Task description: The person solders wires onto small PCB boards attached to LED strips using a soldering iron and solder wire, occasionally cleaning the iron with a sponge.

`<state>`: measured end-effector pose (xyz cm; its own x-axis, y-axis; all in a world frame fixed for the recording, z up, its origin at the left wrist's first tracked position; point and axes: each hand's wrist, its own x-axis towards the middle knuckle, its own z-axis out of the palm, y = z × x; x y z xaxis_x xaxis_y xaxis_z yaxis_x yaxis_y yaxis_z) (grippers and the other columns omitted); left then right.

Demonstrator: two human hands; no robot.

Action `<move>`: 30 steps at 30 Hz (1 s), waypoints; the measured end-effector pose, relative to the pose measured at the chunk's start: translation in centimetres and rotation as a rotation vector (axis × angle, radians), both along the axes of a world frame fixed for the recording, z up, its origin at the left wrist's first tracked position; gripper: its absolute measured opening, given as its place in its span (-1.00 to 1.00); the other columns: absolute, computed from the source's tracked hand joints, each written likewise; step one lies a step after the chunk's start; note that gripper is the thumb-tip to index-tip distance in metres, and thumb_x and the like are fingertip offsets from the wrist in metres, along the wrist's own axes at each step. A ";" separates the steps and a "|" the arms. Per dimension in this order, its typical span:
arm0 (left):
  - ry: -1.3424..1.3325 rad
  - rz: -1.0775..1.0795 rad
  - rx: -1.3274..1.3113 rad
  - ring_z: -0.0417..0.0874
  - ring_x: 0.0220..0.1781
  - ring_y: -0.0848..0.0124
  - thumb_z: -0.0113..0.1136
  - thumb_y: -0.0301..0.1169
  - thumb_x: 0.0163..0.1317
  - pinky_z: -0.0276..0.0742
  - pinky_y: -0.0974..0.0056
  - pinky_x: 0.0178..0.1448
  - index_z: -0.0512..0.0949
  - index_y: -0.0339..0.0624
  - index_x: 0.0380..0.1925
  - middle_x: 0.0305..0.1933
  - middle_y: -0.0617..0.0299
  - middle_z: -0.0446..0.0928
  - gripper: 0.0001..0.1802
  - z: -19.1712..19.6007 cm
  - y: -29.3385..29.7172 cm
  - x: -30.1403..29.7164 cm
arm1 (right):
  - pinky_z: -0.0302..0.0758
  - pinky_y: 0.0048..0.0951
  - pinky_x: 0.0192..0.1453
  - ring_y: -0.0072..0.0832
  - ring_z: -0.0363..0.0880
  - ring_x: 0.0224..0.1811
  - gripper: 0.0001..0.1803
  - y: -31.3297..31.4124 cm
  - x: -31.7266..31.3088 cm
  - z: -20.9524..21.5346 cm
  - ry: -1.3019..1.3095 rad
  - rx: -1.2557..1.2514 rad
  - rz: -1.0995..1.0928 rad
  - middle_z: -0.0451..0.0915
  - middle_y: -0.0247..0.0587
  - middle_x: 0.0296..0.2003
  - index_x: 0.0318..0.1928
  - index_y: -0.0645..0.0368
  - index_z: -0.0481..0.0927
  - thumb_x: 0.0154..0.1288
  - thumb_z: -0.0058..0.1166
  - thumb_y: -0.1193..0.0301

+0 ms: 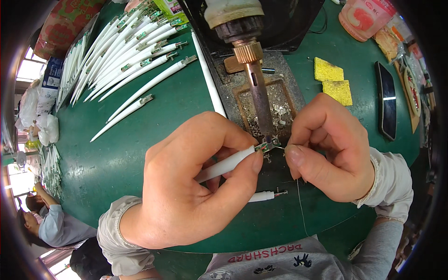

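Observation:
My left hand [186, 186] is closed around a white pen-shaped tube [227, 166], tilted up to the right. A small green circuit board [264, 147] sticks out of the tube's end, right at the tip of a soldering iron [259, 88] that points down from above. My right hand [333, 158] pinches a thin solder wire [301, 205]. The wire's short end reaches toward the board and iron tip, and its long tail hangs down toward my lap. Partly hidden behind my left hand, another white tube [262, 196] lies on the table.
Under the iron is a grey stand [226, 86] with a tray full of solder scraps. Many white tubes with green boards [135, 70] lie fanned out at the far left. Two yellow sponges [337, 92], a black phone [386, 100] and a pink cup [365, 18] are to the right. Another person [60, 226] sits at far left.

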<state>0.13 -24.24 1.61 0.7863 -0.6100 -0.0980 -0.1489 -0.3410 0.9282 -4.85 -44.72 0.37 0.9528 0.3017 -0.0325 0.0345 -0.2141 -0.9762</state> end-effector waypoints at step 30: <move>0.126 -0.004 -0.169 0.38 -0.35 0.55 0.16 -0.60 0.00 0.26 0.48 -0.25 0.42 -0.36 -0.45 -0.37 0.19 0.42 -0.87 0.1 0.2 0.5 | 0.35 -0.65 -0.51 -0.64 0.39 -0.60 -0.82 0.1 0.4 -0.3 -0.068 0.054 0.045 0.45 -0.15 -0.50 -0.25 0.30 0.22 0.24 -0.07 0.54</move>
<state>0.63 -24.08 1.69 0.7721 -0.6290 -0.0914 -0.0293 -0.1788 0.9835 -4.47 -44.59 0.03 0.9379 0.3434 0.0495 0.1097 -0.1582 -0.9813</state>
